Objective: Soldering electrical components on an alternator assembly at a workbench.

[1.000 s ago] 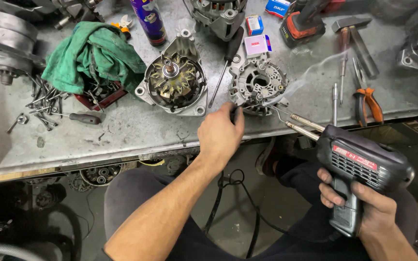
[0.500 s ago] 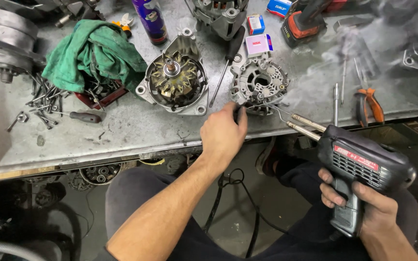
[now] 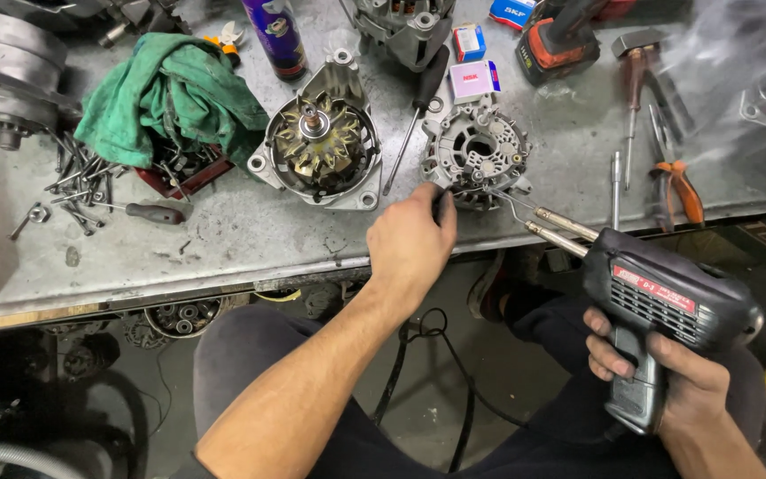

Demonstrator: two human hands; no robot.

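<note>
Now | left hand [image 3: 411, 241] pinching dark tool at bench [image 3: 223, 239] front edge, touching rectifier [image 3: 476, 151] | right hand [image 3: 667, 381] gripping solder gun [image 3: 658, 306], tip reaching rectifier.

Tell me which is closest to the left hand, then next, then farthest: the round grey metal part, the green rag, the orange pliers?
From the left hand:
1. Round grey metal part, just beyond the fingers.
2. Green rag, far left on the bench.
3. Orange pliers, far right.

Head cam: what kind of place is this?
Likely an auto-electrical repair workshop: a worn metal workbench with an opened alternator and its end housing, loose bolts, and a soldering gun in the right hand.
</note>
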